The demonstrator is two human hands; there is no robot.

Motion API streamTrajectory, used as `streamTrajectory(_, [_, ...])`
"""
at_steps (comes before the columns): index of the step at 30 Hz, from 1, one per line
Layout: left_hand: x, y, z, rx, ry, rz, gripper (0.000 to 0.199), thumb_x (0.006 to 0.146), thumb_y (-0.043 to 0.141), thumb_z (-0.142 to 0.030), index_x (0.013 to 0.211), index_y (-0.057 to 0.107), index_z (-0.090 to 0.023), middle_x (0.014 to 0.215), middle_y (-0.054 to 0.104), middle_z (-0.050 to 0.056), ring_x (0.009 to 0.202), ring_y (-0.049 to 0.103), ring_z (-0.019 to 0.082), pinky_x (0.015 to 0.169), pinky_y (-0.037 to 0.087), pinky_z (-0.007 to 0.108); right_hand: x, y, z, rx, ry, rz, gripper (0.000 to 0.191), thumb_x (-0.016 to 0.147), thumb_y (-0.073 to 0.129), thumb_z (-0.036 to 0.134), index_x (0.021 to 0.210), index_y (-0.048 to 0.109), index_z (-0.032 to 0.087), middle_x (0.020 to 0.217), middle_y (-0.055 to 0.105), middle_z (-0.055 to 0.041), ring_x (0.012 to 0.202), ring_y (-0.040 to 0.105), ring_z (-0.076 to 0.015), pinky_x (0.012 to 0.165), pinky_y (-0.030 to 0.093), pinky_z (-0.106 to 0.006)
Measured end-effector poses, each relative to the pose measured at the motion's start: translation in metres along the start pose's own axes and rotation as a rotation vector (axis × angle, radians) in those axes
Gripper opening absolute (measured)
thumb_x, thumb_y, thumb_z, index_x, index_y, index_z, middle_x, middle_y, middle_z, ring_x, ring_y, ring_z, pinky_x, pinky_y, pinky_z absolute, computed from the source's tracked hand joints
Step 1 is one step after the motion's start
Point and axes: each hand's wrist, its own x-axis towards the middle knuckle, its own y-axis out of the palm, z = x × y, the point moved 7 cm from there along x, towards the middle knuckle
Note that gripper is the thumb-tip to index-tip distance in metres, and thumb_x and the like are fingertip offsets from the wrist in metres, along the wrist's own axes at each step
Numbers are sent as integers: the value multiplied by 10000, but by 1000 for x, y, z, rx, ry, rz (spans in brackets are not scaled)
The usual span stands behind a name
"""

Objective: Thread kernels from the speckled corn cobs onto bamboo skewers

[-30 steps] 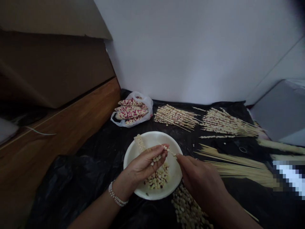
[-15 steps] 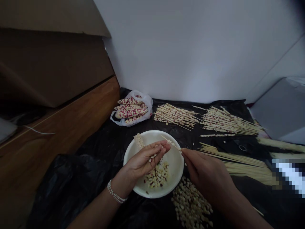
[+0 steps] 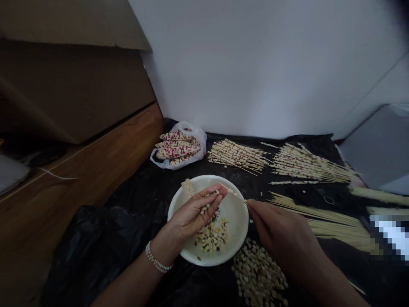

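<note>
My left hand (image 3: 191,215), palm partly up over the white bowl (image 3: 239,224), is curled round several loose corn kernels (image 3: 204,209). One pale kernel (image 3: 217,192) shows at its thumb and fingertips. My right hand (image 3: 284,228) pinches a thin wooden skewer (image 3: 231,192) just right of the bowl. Pale kernels are threaded on the skewer, and its pointed end reaches left to my left fingertips. Inside the bowl lie more loose kernels (image 3: 212,237) and a bare corncob (image 3: 188,187) leaning on the rim.
Speckled corn ears (image 3: 179,149) fill a plastic bag at the back. Two piles of threaded skewers (image 3: 236,154) (image 3: 300,164) lie right of it. Plain skewers (image 3: 335,228) are by my right arm, and a kernel heap (image 3: 258,273) is at the front. Black plastic sheeting (image 3: 128,221) lies underneath.
The view has shifted slightly. In my left hand the fingers have moved a little, and a kernel now shows at the thumb tip. The skewer stays in my right hand.
</note>
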Motion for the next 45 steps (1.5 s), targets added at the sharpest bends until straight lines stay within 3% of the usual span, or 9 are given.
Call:
streamTrajectory(3, [1,-3,0,-29,-7,-15,264,820,611,-24,1067,667,-102,1085,704,98,1005,668,123,847,539,161,-1,0,-1,3,2,16,267,921,418,182,1020,665,193,882,728,-72,755,686,-194,672,511,-313])
streamTrajectory(9, [2,-2,0,-161,-39,12,249,849,611,-67,1085,662,-124,1007,685,64,817,650,66,709,538,111,-3,-1,3,24,-44,20,293,922,393,196,1032,664,169,846,730,-73,576,640,-163,571,492,-302])
streamTrajectory(16, [4,-5,2,-208,-55,9,301,849,616,-79,1138,647,-157,1043,678,55,794,636,69,678,550,139,-3,7,8,35,-45,49,287,912,394,178,995,668,160,846,729,-81,549,628,-160,550,484,-299])
streamTrajectory(29, [6,-11,0,-117,25,22,247,803,658,-49,1025,696,-152,1066,701,37,830,644,63,796,527,138,-6,13,9,35,-26,80,275,909,402,177,998,662,157,846,723,-78,664,673,-194,542,461,-292])
streamTrajectory(38, [6,-13,0,-134,42,-57,372,819,622,-30,1152,655,-192,1107,701,33,878,654,70,827,535,161,-6,12,9,49,-24,75,302,904,387,169,1019,666,150,852,721,-84,645,663,-184,524,458,-294])
streamTrajectory(45, [7,-12,1,-157,30,-40,268,816,630,-36,1043,693,-164,1082,710,39,858,661,75,829,542,167,-5,9,10,37,-35,37,303,920,381,187,1005,667,137,867,728,-99,654,675,-199,522,470,-305])
